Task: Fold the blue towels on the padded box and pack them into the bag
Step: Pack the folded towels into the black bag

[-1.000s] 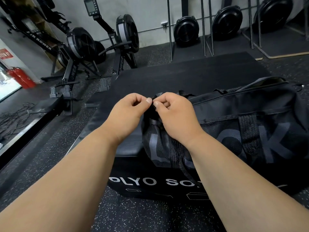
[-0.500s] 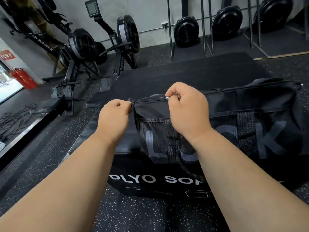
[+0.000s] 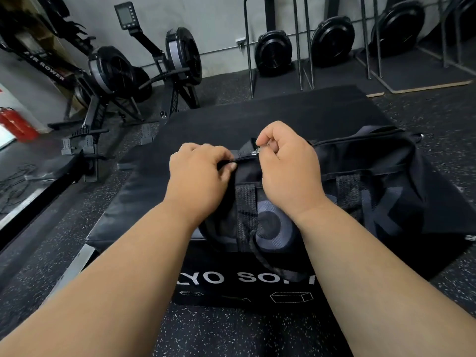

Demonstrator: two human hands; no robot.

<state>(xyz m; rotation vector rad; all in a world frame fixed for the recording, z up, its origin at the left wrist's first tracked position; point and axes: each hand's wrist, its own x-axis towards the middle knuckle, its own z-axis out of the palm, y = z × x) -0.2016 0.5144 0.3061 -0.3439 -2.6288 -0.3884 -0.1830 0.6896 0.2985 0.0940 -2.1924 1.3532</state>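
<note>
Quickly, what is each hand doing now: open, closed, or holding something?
Left hand: closed, pinching the bag fabric at the zipper's end.
Right hand: closed, pinching the zipper pull.

left hand (image 3: 199, 173) is curling in, fingers (image 3: 226, 164) pinching tight | right hand (image 3: 288, 168) is fisting up, thumb and forefinger pinching | both forearms are reaching forward, wrists close together

Black bag (image 3: 360, 176) lying on padded box (image 3: 144, 202), towels unseen.
</note>
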